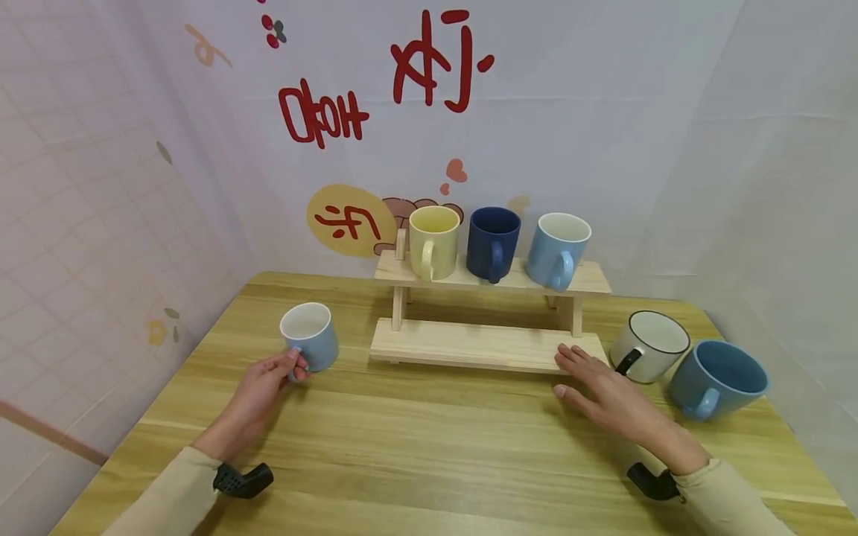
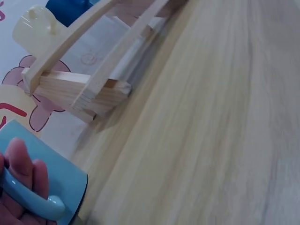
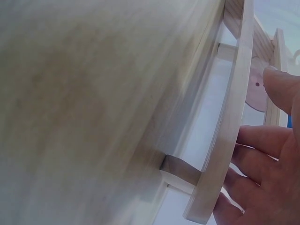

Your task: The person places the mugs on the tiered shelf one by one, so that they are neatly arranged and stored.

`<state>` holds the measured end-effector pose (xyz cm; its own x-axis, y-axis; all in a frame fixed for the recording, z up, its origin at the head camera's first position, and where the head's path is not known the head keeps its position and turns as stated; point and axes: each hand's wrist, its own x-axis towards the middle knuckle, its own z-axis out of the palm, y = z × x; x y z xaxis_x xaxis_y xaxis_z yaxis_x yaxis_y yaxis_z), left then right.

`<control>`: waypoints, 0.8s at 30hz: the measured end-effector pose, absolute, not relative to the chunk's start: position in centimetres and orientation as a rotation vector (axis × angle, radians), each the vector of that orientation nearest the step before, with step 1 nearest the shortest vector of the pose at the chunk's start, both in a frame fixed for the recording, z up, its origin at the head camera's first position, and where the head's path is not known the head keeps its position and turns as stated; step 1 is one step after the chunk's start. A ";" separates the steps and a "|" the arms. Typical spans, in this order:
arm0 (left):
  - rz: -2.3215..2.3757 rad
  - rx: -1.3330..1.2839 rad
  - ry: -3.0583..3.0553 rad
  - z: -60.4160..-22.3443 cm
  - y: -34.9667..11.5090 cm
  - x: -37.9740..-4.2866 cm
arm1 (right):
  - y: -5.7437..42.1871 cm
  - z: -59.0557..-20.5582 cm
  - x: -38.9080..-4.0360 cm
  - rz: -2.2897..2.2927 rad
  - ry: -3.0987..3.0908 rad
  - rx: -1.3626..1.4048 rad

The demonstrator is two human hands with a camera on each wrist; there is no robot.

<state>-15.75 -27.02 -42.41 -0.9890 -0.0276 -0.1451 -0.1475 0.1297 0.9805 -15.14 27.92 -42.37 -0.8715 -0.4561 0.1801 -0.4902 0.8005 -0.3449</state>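
Mug of light blue [image 1: 320,350] sits left of center in the frame, its handle [image 2: 31,198] gripped by my left hand [image 1: 266,381]. At center right, my right hand [image 1: 613,394], fingers extended, touches a wooden rack [image 1: 469,344] topped with three mugs [image 1: 489,244].

Light-blue mug [image 1: 320,351], white inside; pale wood-grained shelf [image 1: 469,344]

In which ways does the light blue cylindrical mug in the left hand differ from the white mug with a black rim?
The light blue cylindrical mug has a light blue handle; the white mug has a black handle. The left hand holds the light blue mug's handle, while no hand grips the white mug. Both have white insides.
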 end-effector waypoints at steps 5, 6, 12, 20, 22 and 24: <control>2.094 -0.168 2.218 -42.0 -26.7 -15.6 | 27.8 -42.1 -15.1 0.575 -2.887 0.760; 2.111 -0.164 2.211 -41.9 -26.6 -15.5 | 27.8 -42.1 -15.1 0.571 -2.885 0.762; 2.197 -0.100 2.189 -40.6 -24.7 -14.4 | 27.8 -42.1 -15.1 0.566 -2.876 0.770; 2.256 -0.003 2.161 -39.3 -21.9 -13.2 | 27.9 -42.3 -15.1 0.572 -2.909 0.741; 2.271 0.007 2.151 -39.1 -21.3 -12.9 | 27.9 -42.4 -15.1 0.577 -2.912 0.740; 2.278 0.018 2.139 -38.9 -20.7 -12.8 | 27.8 -42.4 -15.1 0.582 -2.916 0.740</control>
<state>-12.76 -20.73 -38.90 -0.9998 0.0202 -0.0029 -0.0042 -0.0630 0.9980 -15.14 27.85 -42.41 -0.8803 -0.4445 0.1655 -0.4740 0.8114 -0.3420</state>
